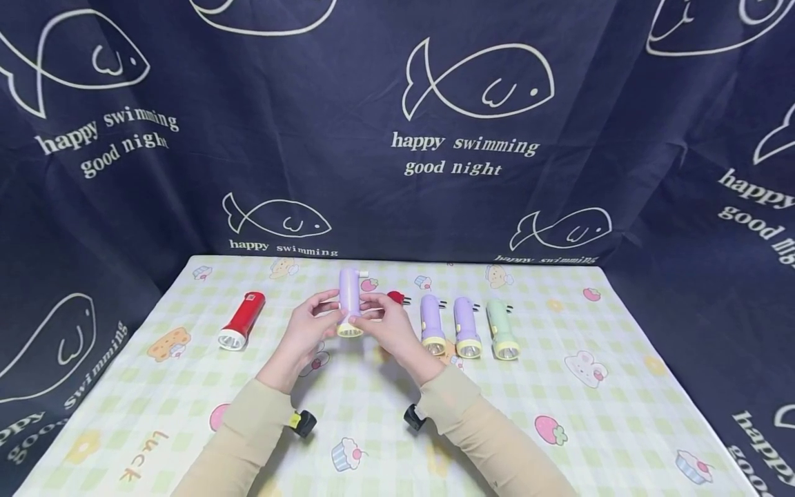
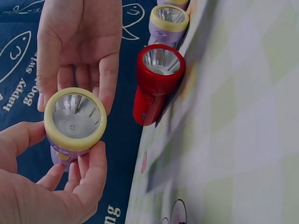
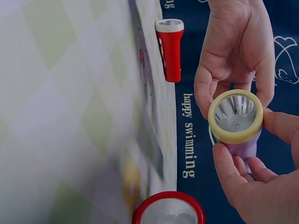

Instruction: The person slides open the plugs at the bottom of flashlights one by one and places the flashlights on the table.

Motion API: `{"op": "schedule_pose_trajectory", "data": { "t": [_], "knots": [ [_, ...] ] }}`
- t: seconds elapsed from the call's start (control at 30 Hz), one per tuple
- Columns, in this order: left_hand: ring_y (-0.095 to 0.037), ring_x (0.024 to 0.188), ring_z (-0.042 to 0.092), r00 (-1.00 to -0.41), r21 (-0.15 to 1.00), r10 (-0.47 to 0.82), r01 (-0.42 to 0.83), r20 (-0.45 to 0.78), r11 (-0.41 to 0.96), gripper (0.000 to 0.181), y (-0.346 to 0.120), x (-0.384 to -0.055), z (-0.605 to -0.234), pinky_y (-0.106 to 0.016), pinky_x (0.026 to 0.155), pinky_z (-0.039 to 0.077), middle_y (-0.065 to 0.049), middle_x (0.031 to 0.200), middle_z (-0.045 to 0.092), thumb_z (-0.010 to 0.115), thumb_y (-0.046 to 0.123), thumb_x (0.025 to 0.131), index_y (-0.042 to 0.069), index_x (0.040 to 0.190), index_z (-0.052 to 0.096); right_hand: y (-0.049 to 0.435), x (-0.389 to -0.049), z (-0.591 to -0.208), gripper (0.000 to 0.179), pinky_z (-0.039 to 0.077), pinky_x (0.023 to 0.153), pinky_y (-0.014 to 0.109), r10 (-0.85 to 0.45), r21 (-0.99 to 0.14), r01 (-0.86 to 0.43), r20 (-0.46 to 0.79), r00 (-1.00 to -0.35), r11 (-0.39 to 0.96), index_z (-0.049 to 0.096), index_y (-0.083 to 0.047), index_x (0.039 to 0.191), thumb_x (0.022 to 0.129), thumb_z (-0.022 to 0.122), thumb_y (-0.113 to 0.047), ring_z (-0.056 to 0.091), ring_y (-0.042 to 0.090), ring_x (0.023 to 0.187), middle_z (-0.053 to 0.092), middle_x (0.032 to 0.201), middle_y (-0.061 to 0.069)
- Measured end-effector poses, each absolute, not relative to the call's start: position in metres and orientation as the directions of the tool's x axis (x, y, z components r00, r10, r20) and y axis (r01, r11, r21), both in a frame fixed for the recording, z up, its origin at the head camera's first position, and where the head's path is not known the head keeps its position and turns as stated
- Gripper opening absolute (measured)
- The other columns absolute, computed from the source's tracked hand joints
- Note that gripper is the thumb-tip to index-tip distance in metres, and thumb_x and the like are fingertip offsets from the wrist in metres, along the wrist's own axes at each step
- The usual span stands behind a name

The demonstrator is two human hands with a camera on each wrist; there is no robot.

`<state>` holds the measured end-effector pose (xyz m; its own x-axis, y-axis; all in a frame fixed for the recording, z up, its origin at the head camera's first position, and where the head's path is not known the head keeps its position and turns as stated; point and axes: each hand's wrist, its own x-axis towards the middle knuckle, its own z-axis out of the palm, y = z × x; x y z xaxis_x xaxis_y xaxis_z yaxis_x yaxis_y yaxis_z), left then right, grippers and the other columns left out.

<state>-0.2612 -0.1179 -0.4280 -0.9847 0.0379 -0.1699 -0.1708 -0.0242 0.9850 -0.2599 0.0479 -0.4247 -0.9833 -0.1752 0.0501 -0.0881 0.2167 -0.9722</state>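
Observation:
Both hands hold a purple flashlight upright above the table, its yellow-rimmed lens end down. My left hand grips its left side with thumb and fingers. From the right, my right hand pinches it near the lens end. A small white piece sticks out at its upper right. In the left wrist view the silver reflector faces the camera. Behind the right hand is a red flashlight, mostly hidden in the head view, with its prongs showing.
A red flashlight with a white rim lies at the left. To the right lie two purple flashlights and a green one, prongs pointing right. A checked cloth covers the table; a dark fish-print curtain hangs behind.

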Motion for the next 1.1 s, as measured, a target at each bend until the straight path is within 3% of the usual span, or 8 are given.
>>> {"op": "schedule_pose_trajectory", "data": {
  "t": [0.3,0.73,1.1],
  "knots": [
    [-0.018,0.091,0.059,-0.977,0.978,0.054,-0.208,-0.208,0.009,0.054,-0.118,-0.271,-0.435,-0.03,0.075,0.056,-0.013,0.12,0.05,0.063,0.006,0.085,0.008,0.136,0.046,0.047,-0.263,-0.424,0.045,0.055,0.071,0.024,-0.162,-0.923,-0.1,0.041,-0.986,0.373,0.06,-0.002,0.12,0.079,0.074,-0.014,0.066,0.022,0.091,0.066,0.108,0.012],
    [-0.015,0.081,0.059,-0.962,0.968,0.111,-0.249,-0.251,0.038,0.051,-0.115,-0.278,-0.442,-0.031,0.074,0.056,-0.016,0.113,0.05,0.059,0.001,0.087,0.001,0.136,0.043,0.048,-0.27,-0.427,0.04,0.056,0.068,0.025,-0.225,-0.849,-0.164,0.055,-0.973,0.502,0.062,0.006,0.115,0.079,0.073,-0.01,0.068,0.025,0.083,0.068,0.105,0.019],
    [-0.015,0.078,0.061,-0.953,0.957,0.102,-0.278,-0.286,0.087,0.052,-0.112,-0.286,-0.452,-0.031,0.069,0.057,-0.017,0.112,0.054,0.06,0.002,0.086,0.0,0.135,0.044,0.047,-0.275,-0.428,0.033,0.056,0.079,0.031,-0.282,-0.752,-0.207,0.029,-0.959,0.626,0.066,0.002,0.111,0.081,0.072,-0.01,0.068,0.025,0.091,0.07,0.102,0.016]
  ]
}}
